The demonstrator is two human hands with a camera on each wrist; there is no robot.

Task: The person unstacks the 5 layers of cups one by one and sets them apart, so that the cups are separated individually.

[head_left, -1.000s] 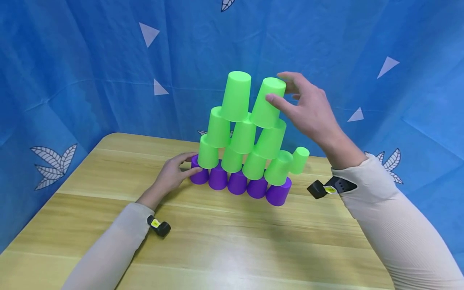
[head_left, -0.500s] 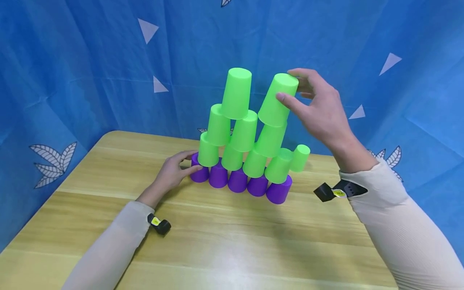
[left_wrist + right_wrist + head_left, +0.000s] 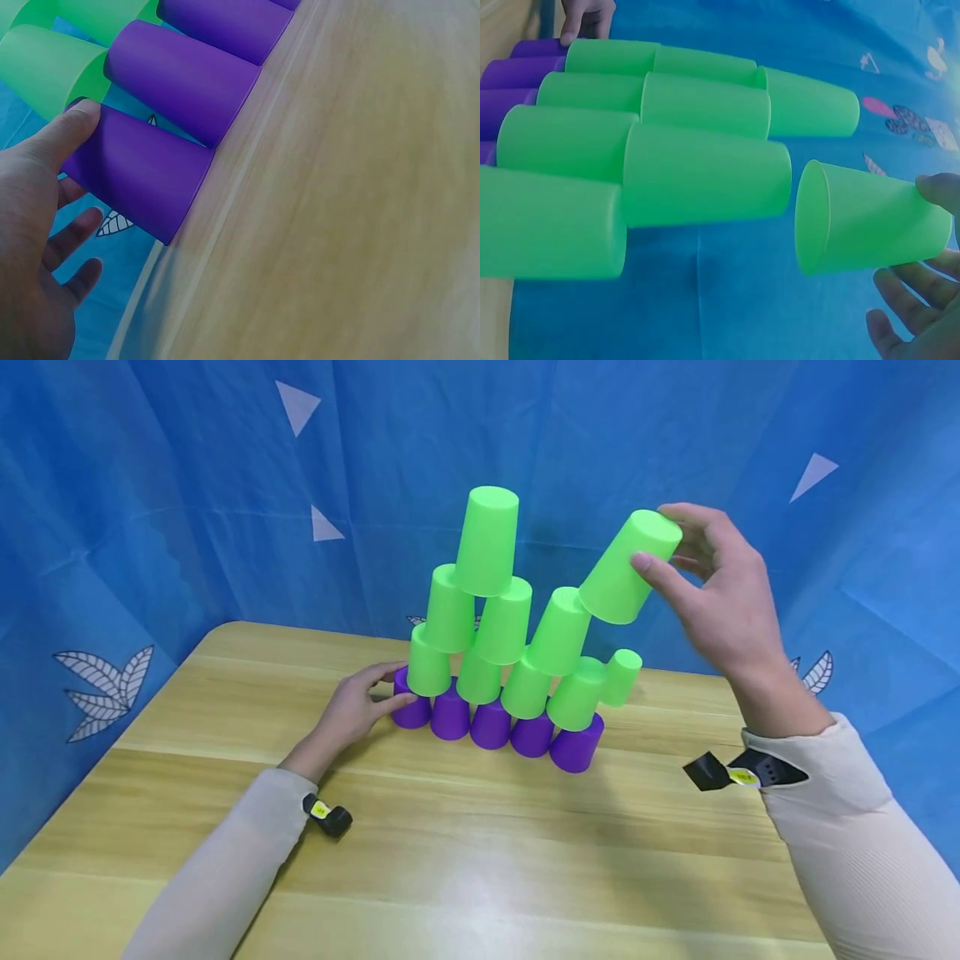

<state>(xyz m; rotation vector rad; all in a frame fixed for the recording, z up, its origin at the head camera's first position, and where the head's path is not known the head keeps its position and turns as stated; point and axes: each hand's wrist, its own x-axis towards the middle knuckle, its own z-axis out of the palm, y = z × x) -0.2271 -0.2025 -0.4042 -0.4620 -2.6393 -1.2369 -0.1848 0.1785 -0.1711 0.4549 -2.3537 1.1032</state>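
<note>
My right hand (image 3: 731,585) pinches an upside-down green cup (image 3: 626,568) near its base, thumb in front and fingers behind. In the head view the cup leans, its mouth toward the lower left; in the right wrist view a gap parts it from the stack. The left hand (image 3: 348,714) holds the leftmost purple cup (image 3: 142,169), thumb on its upper end and fingers round the back. Above the purple row stand two rows of green cups (image 3: 506,622), all upside down. A lone green cup (image 3: 487,543) tops the left side.
Behind the stack's right end stands another green cup (image 3: 622,677). The stack is on a wooden table (image 3: 450,860). A blue cloth (image 3: 637,427) with printed leaves and triangles hangs behind it.
My right hand has moved right with the green cup, off the right end of the stack's third row, and the cup leans more. The left hand has stayed at the purple cup.
</note>
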